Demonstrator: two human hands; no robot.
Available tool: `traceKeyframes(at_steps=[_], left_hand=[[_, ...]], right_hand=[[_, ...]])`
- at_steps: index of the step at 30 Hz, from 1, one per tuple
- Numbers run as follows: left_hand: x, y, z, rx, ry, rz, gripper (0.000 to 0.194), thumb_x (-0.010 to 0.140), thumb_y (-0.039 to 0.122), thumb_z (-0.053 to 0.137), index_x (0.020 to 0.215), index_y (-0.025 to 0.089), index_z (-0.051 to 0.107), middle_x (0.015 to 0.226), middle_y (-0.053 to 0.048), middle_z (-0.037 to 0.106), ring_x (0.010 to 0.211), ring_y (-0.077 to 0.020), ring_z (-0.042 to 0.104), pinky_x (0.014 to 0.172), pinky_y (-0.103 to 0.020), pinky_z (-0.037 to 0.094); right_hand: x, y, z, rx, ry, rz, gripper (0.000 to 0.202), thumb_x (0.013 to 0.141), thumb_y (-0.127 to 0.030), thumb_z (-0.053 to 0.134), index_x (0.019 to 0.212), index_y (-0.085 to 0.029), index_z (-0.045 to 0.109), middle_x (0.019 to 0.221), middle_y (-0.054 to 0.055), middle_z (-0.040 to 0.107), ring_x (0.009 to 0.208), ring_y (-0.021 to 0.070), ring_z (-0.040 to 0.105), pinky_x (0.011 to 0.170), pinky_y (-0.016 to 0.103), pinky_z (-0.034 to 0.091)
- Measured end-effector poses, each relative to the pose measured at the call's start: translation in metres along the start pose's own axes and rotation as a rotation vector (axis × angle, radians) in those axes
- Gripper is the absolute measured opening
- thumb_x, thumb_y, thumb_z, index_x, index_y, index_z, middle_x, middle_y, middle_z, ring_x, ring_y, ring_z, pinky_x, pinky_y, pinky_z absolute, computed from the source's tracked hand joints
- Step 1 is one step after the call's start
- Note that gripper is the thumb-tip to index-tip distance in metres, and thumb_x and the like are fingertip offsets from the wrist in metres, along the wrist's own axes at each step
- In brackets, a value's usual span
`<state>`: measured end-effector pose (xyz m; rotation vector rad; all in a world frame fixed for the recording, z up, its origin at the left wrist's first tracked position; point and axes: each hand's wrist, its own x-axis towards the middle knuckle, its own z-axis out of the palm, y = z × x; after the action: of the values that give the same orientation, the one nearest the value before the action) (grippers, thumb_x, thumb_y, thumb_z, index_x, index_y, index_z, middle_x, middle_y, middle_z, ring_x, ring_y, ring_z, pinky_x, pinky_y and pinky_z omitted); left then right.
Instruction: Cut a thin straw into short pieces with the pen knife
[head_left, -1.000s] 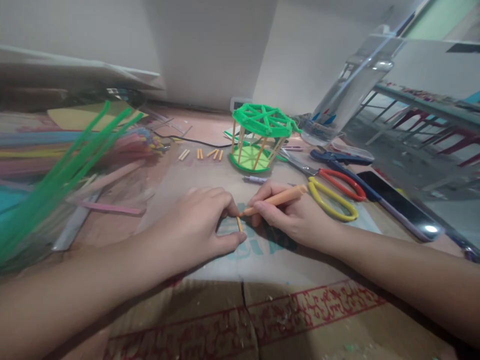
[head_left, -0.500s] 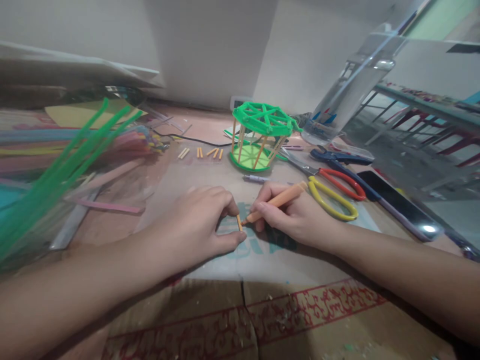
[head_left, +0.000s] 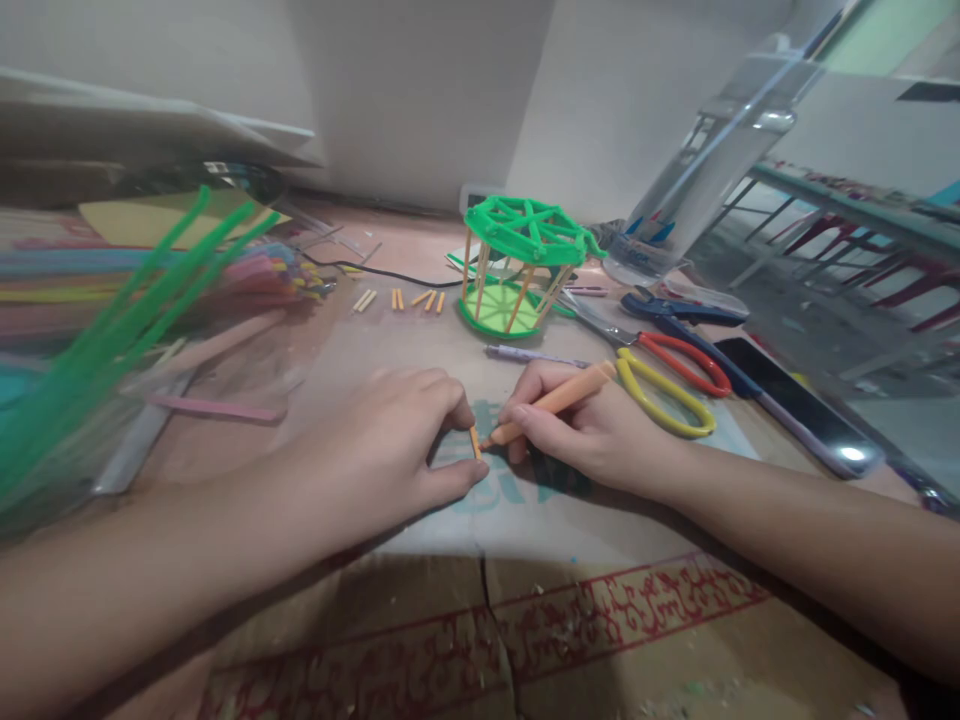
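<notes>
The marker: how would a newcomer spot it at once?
Find the green cage, then the right hand nearer the camera. The marker slants in that hand's grip. It is thick and orange, unlike the slim, pale pen lying just beyond.

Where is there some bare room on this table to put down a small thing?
A patch of the pale sheet looks bare between the short sticks and the left hand. The red-patterned cardboard between the forearms has room too, apart from small scraps. Crowded: right side, with scissors and phone; left side, with green stems.
</notes>
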<state>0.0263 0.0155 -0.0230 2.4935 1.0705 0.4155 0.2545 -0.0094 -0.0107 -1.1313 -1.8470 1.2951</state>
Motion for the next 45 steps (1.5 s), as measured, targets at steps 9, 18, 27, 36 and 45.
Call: traceKeyframes(at_steps=[9,18,27,36,45], left_hand=[[0.0001,0.0015,-0.0041,0.048,-0.029,-0.012,0.020,0.084,0.043,0.070,0.090,0.024,0.066,0.084,-0.004,0.067,0.081,-0.0266,0.061,0.070,-0.038,0.040],[-0.0007,0.0017,-0.0042,0.028,-0.050,-0.023,0.022,0.085,0.043,0.069,0.093,0.023,0.067,0.089,-0.004,0.069,0.086,-0.0272,0.064,0.074,-0.038,0.043],[-0.0008,0.0020,-0.0042,0.033,-0.027,0.007,0.021,0.087,0.043,0.067,0.092,0.023,0.066,0.085,-0.003,0.065,0.080,-0.0255,0.059,0.071,-0.036,0.038],[-0.0017,0.0023,-0.0068,0.020,-0.062,-0.025,0.025,0.087,0.046,0.067,0.095,0.023,0.066,0.091,-0.006,0.067,0.086,-0.0290,0.061,0.073,-0.039,0.040],[-0.0026,0.0009,-0.0059,0.034,-0.063,-0.037,0.024,0.087,0.046,0.069,0.092,0.023,0.065,0.088,-0.005,0.067,0.086,-0.0286,0.062,0.074,-0.039,0.041]], right_hand=[[0.0027,0.0036,0.0007,-0.040,0.067,-0.046,0.023,0.098,-0.039,0.071,0.092,-0.019,0.060,0.073,0.001,0.072,0.066,0.0136,0.066,0.061,0.025,0.052],[0.0013,0.0000,-0.0008,0.024,-0.027,0.007,0.028,0.097,-0.041,0.072,0.086,-0.020,0.057,0.070,0.002,0.073,0.062,0.0146,0.068,0.057,0.025,0.052],[0.0025,0.0060,0.0018,-0.010,0.071,-0.061,0.019,0.099,-0.033,0.070,0.091,-0.018,0.060,0.072,0.000,0.071,0.064,0.0120,0.064,0.059,0.023,0.049],[0.0031,0.0018,0.0008,0.002,0.052,-0.041,0.020,0.098,-0.033,0.071,0.090,-0.018,0.060,0.071,0.001,0.071,0.062,0.0124,0.065,0.057,0.022,0.050],[0.0005,-0.0009,0.0000,0.009,-0.018,-0.030,0.022,0.096,-0.032,0.073,0.085,-0.019,0.059,0.068,0.001,0.073,0.060,0.0130,0.067,0.055,0.022,0.053]])
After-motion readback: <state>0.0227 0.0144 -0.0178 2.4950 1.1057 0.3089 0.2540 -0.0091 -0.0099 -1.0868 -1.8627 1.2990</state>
